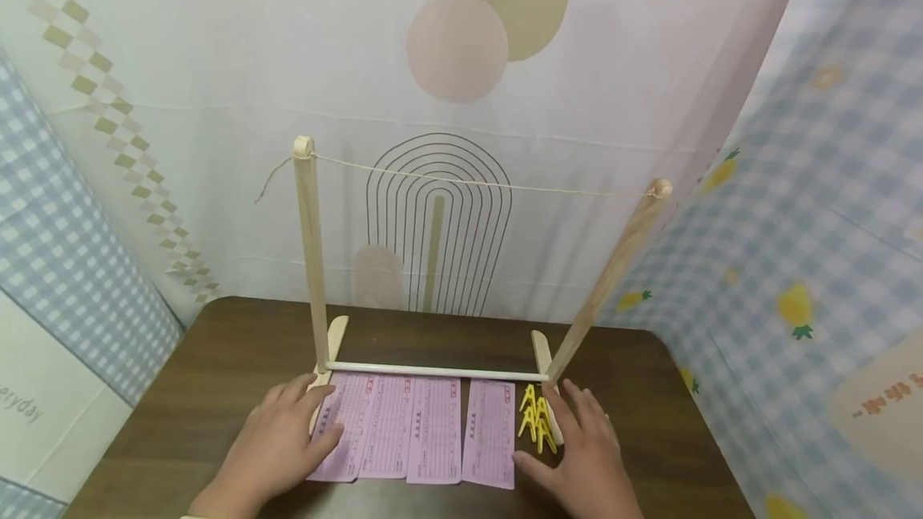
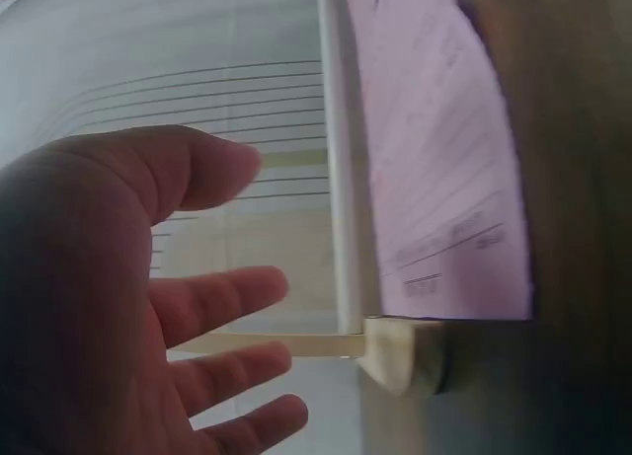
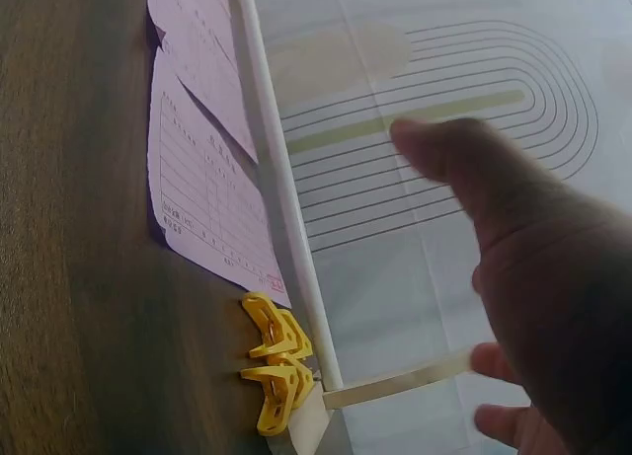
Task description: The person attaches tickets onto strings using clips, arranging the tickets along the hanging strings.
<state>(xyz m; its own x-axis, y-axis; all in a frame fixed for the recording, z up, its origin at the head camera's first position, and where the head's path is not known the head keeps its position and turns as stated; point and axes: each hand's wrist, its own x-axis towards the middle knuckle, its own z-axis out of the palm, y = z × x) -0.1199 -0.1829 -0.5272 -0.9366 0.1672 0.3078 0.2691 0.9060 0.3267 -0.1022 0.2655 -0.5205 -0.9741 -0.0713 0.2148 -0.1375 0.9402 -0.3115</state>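
Several pink printed paper slips [image 1: 434, 431] lie in a row on the brown table, partly overlapping at the left. My left hand [image 1: 277, 443], fingers spread, is over the leftmost slip beside the rack's left foot; nothing is in its grasp in the left wrist view. To the right of the slips sits a small cluster of yellow clips [image 1: 537, 419]. My right hand [image 1: 587, 455] is next to them with thumb and fingers apart, holding nothing. Behind the slips stands a wooden rack with a white crossbar [image 1: 440, 372] low down and a thin string [image 1: 461, 181] tied between its post tops.
The left post [image 1: 312, 263] and right post [image 1: 606, 283] rise at the sides, with a loose string end hanging at the left. A patterned cloth [image 1: 577, 118] hangs behind the table [image 1: 180, 423], and checked cloths flank both sides.
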